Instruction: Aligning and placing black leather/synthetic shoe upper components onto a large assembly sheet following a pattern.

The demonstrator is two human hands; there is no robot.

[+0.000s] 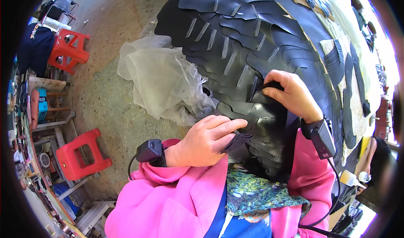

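In front of me, many flat black leather-like pieces (235, 27) lie overlapping in rows, several with a narrow grey-edged strip on them. My left hand (202, 139) is closed around a small bundle of dark strips (236, 142), whose ends stick out past the fingers. To the upper right, my right hand (292, 95) pinches a small black strip (273, 85) between thumb and fingers, just over the overlapping pieces. A grey-edged strip (253, 89) lies on a piece close to its fingertips. Beneath my hands, the nearer pieces are partly in shadow.
Crumpled translucent plastic sheeting (162, 78) lies left of the pieces. Two red plastic stools (84, 153) stand on the floor at left, near a cluttered bench. More black cut pieces (351, 86) lie at right, where another person's arm (370, 158) and a pale bottle (348, 178) show.
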